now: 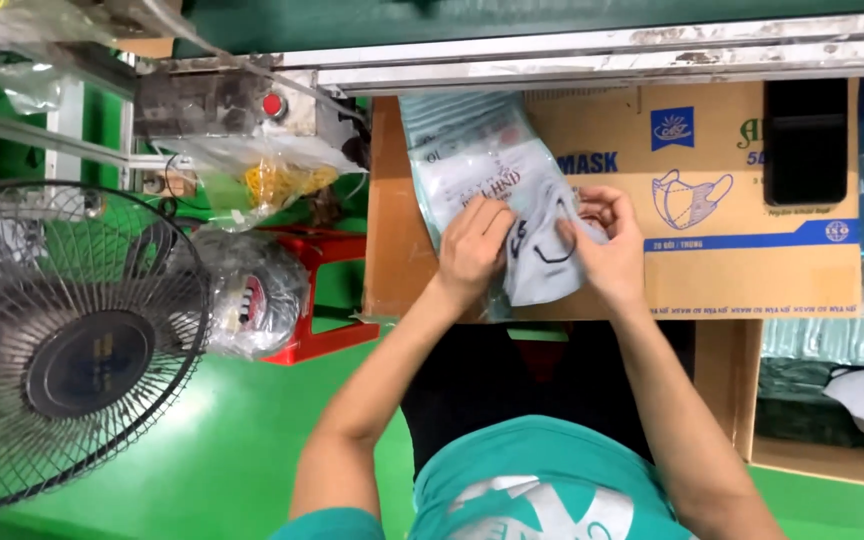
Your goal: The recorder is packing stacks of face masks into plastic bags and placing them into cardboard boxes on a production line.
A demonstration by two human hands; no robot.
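Note:
My left hand (474,245) and my right hand (607,240) both grip a grey face mask with black ear loops (542,262) over a flattened brown cardboard box (732,270). The left fingers pinch the mask's left edge and the mouth of a clear plastic pouch (472,160); the right fingers hold the mask's upper right edge and a loop. The pouch lies under the mask and stretches up and away from me. Whether the mask sits partly inside the pouch I cannot tell.
A caged electric fan (62,340) stands at the left. A red stool (317,290) holds plastic bags, one with yellow rubber bands (272,180). A machine with a red button (273,104) is at the top. More masks and packs (852,370) lie at the right.

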